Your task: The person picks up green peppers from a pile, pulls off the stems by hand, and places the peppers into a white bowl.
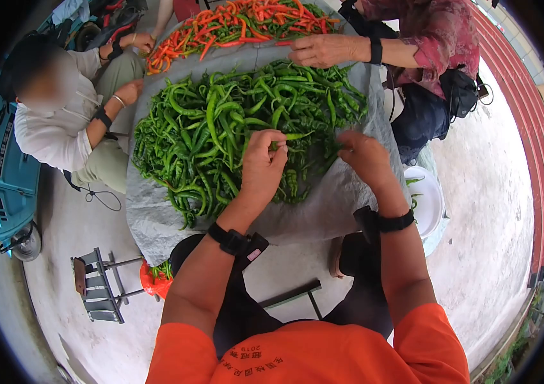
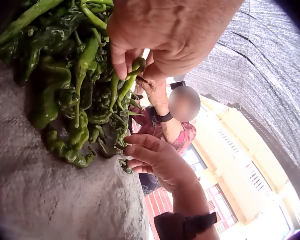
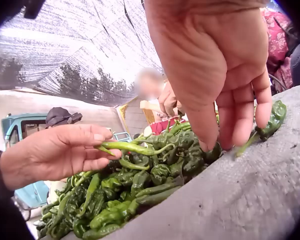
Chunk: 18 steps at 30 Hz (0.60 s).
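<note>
My left hand [image 1: 264,165] pinches a light green chili pepper [image 1: 299,136] by one end, between thumb and fingers. In the right wrist view, that pepper [image 3: 132,147] points away from the left hand [image 3: 55,156], above the heap. My right hand [image 1: 368,159] is low at the heap's right edge. Its fingers [image 3: 242,117] reach down, fairly straight, with the tips beside the stem of a dark green chili pepper [image 3: 276,119] lying on the grey sheet [image 3: 250,200]. A broad heap of green chili peppers [image 1: 201,137] spreads before both hands.
Red and orange chilies [image 1: 240,25] lie at the table's far end. One person [image 1: 61,109] sits at the left; another person's hand [image 1: 326,50] reaches in from the upper right. A white basin [image 1: 429,201] stands right, a folding stool [image 1: 100,288] and red bag [image 1: 150,281] lower left.
</note>
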Each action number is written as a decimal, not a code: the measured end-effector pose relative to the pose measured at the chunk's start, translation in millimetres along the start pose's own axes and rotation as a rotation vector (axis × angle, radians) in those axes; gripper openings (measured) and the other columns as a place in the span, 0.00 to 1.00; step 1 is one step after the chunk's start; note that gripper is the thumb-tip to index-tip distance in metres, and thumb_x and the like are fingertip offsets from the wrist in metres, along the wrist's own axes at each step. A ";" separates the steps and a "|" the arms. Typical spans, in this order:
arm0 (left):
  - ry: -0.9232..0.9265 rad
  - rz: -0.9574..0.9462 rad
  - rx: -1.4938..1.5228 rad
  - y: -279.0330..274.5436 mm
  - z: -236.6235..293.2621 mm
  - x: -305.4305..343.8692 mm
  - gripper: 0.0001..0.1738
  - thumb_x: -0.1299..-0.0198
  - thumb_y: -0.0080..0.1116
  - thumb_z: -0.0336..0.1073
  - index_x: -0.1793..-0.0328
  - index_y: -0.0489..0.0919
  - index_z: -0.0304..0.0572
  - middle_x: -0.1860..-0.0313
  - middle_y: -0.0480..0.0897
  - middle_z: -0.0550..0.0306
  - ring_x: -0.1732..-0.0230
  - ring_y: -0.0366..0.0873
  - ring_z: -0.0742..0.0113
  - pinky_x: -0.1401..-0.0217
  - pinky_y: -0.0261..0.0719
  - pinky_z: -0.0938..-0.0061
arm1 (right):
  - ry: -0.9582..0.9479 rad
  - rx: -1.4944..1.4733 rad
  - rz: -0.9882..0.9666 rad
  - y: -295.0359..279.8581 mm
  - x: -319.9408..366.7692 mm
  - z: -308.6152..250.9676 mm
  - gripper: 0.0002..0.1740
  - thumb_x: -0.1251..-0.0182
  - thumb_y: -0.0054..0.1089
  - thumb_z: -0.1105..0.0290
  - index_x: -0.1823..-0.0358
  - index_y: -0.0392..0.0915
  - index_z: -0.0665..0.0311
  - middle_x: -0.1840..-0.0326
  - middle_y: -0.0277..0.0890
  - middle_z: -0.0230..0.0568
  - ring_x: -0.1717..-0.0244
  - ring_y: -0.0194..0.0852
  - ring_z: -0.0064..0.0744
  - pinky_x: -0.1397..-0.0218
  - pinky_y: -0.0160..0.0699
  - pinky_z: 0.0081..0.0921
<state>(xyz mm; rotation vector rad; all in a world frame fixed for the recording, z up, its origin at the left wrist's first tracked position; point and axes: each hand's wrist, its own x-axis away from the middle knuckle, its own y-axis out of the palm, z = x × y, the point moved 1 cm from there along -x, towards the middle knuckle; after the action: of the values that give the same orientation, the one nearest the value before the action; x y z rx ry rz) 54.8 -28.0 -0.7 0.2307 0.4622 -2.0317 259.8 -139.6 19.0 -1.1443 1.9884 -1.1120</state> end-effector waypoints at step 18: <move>0.090 -0.151 -0.270 0.7 -3.0 8.3 0.08 0.39 0.57 0.23 0.54 0.78 0.39 0.51 0.76 0.58 0.61 0.77 0.68 0.59 0.77 0.75 | -0.018 -0.882 0.368 -9.6 -9.2 -9.7 0.14 0.36 0.61 0.74 0.49 0.76 0.68 0.61 0.79 0.38 0.69 0.74 0.19 0.66 0.75 0.22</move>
<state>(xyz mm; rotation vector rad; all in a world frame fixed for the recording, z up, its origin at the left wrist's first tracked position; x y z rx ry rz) 51.4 -33.8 -6.5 0.1247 0.8241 -2.0833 260.2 -130.6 32.8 -1.0776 2.6123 0.0053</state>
